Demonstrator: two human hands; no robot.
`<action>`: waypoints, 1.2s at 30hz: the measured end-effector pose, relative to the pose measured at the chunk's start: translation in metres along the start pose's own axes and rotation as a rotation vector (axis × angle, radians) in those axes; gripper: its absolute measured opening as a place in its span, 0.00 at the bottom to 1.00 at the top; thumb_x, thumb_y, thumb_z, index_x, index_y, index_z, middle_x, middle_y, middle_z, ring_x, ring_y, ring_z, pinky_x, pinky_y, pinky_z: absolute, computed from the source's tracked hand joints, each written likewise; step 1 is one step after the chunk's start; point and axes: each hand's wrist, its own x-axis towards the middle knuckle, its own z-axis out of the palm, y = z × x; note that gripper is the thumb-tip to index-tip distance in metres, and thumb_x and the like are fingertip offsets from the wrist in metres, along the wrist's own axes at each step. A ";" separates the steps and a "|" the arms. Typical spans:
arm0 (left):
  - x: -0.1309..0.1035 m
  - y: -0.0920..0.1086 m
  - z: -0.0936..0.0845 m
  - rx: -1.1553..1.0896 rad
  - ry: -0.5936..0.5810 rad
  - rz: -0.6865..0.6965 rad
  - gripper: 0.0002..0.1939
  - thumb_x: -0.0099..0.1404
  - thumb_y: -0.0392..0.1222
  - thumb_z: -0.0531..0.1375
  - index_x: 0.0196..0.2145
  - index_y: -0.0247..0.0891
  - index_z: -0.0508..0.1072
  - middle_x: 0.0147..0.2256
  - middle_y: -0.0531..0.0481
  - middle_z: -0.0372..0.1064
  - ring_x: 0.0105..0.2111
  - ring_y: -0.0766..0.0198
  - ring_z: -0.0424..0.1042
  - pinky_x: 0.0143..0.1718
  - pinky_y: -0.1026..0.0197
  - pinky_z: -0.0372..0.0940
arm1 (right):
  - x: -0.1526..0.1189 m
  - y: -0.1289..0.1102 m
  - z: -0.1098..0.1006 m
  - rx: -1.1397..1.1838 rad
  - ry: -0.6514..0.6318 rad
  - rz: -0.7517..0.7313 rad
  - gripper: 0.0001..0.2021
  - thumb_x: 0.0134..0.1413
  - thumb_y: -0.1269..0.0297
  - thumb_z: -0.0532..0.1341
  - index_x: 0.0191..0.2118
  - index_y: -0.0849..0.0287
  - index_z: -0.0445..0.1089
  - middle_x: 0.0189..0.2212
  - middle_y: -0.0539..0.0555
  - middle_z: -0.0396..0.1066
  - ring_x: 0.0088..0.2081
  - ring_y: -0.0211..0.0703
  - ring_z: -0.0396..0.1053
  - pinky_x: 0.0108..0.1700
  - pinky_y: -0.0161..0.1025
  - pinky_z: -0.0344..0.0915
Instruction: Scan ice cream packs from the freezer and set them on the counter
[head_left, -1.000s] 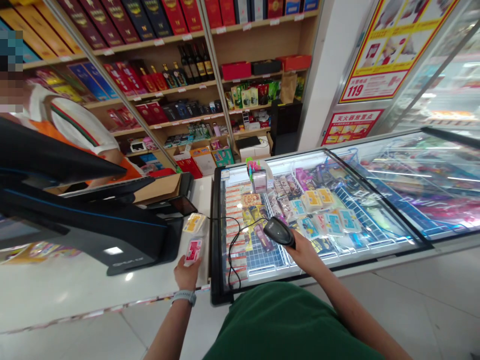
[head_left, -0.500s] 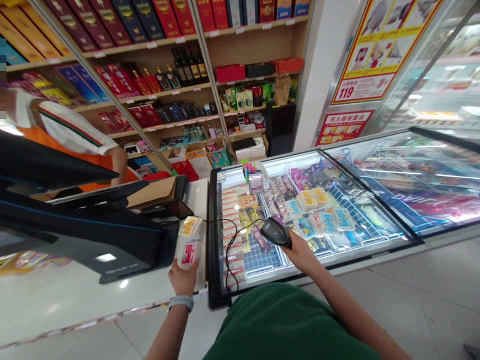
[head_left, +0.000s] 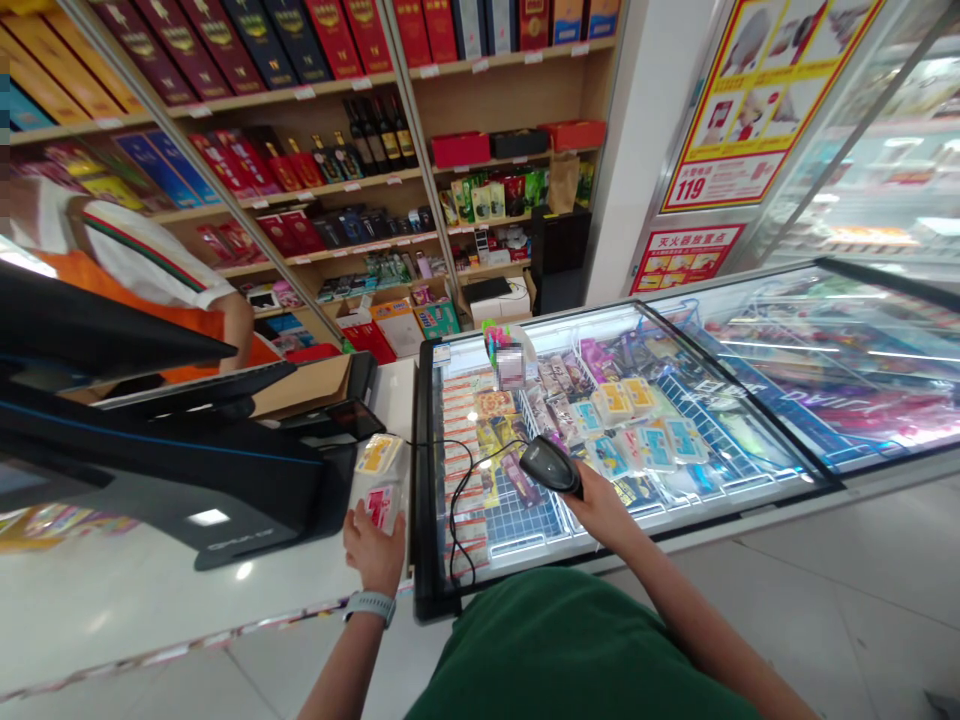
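Note:
My right hand point(head_left: 598, 505) is wrapped round the handle of a black barcode scanner point(head_left: 551, 466), holding it over the glass lid of the chest freezer. A thin black cable point(head_left: 472, 465) runs from the scanner's side of the freezer to the counter. On the counter, my left hand point(head_left: 377, 550) grips the near end of a clear plastic pack with a pink-red label point(head_left: 380, 507), partly covering it. Just beyond lies a similar pack with a yellow label point(head_left: 379, 456).
A checkout machine point(head_left: 247, 490) stands left on the white counter point(head_left: 112, 610). The chest freezer point(head_left: 435, 560) holds several packs in wire baskets. A person in an orange garment point(head_left: 195, 330) is behind the machine. Shelves point(head_left: 375, 175) of boxes and bottles line the back.
My left hand has shifted slightly to the right and its fingers now cover more of the pink-red label. The scanner in my right hand has barely moved.

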 end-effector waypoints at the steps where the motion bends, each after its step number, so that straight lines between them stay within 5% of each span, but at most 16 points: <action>1: -0.001 0.002 0.000 -0.002 0.000 0.023 0.39 0.59 0.53 0.57 0.62 0.34 0.51 0.60 0.30 0.50 0.59 0.38 0.54 0.53 0.36 0.56 | 0.000 0.001 0.000 -0.009 0.003 0.005 0.13 0.50 0.71 0.57 0.44 0.60 0.65 0.39 0.58 0.71 0.43 0.49 0.69 0.46 0.43 0.63; 22: 0.010 0.072 0.037 -0.216 -0.168 0.469 0.33 0.63 0.47 0.54 0.62 0.30 0.52 0.59 0.34 0.53 0.62 0.49 0.51 0.63 0.48 0.49 | -0.004 0.008 -0.006 0.045 0.078 -0.005 0.17 0.49 0.72 0.57 0.47 0.59 0.64 0.41 0.57 0.72 0.43 0.49 0.69 0.46 0.41 0.64; 36: 0.006 0.127 0.078 -0.278 -0.257 0.656 0.33 0.61 0.43 0.57 0.61 0.35 0.53 0.60 0.35 0.53 0.62 0.47 0.52 0.61 0.43 0.53 | -0.007 0.016 -0.011 0.019 0.109 0.059 0.17 0.50 0.70 0.58 0.47 0.58 0.64 0.41 0.56 0.71 0.43 0.48 0.69 0.45 0.40 0.62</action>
